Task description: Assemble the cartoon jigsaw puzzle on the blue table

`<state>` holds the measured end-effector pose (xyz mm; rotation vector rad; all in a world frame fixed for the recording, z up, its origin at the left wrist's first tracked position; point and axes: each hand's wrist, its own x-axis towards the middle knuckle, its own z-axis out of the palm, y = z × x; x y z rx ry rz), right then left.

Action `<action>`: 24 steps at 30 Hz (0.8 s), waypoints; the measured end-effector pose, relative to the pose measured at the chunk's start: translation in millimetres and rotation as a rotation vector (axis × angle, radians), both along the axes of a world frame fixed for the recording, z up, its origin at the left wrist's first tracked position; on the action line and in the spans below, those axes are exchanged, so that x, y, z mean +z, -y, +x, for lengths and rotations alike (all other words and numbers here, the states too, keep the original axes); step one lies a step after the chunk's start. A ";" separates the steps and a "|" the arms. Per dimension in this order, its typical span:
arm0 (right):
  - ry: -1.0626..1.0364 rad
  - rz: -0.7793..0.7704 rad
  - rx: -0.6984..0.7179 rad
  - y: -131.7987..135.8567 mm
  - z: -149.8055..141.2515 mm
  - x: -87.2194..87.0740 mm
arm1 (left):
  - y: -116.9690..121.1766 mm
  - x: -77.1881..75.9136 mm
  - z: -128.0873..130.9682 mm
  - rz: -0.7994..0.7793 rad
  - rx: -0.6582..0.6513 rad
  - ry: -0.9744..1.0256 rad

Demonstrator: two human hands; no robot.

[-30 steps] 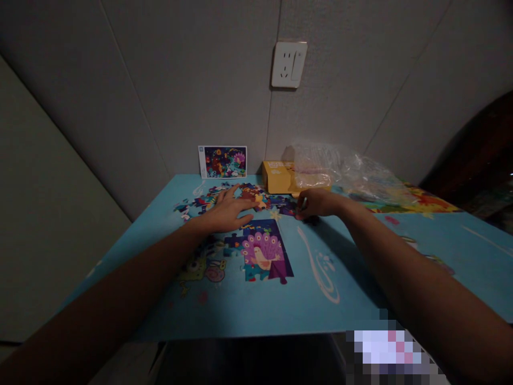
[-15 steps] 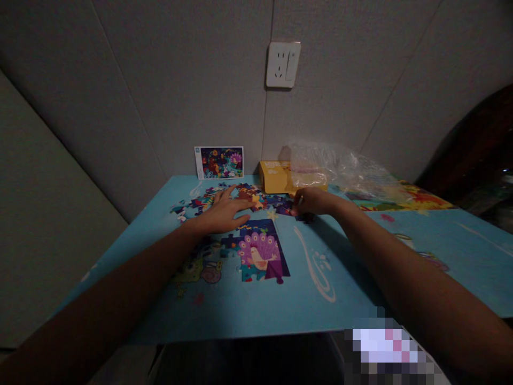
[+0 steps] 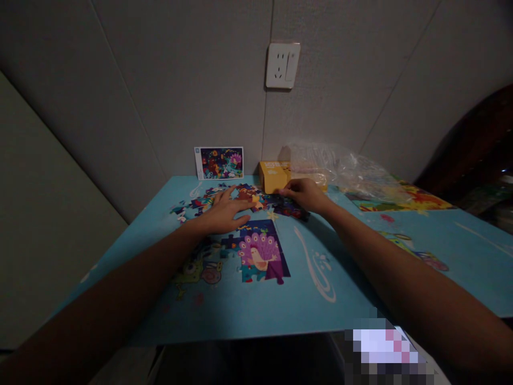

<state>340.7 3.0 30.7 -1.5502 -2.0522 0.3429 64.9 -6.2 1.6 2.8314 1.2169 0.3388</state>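
Observation:
A partly joined jigsaw section with a peacock (image 3: 262,251) lies on the light blue table (image 3: 248,310). Loose jigsaw pieces (image 3: 202,202) are scattered behind it. My left hand (image 3: 224,211) rests flat on the pieces with fingers spread, just above the peacock section. My right hand (image 3: 302,193) reaches over the dark pieces beside the yellow box (image 3: 273,176), fingers curled in a pinch near the table; what they hold is too small to make out.
A reference picture card (image 3: 218,162) leans against the wall behind the pieces. A crumpled clear plastic bag (image 3: 344,168) lies right of the yellow box. A wall socket (image 3: 282,65) sits above. A dark object stands at the far right.
My right hand has moved left and farther back, from the pieces at the right toward the yellow box. My left hand has stayed in place.

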 end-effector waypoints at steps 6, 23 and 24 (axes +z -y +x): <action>0.096 0.079 -0.029 -1.5 -3.8 -13.3 | 5.1 3.3 3.9 -0.013 -0.131 -0.011; 0.293 0.141 0.480 14.3 -35.5 -30.6 | -9.9 -12.2 -2.3 0.108 0.132 0.057; 0.281 0.136 0.462 13.6 -35.1 -30.5 | -9.7 -12.9 -2.0 0.090 0.126 0.037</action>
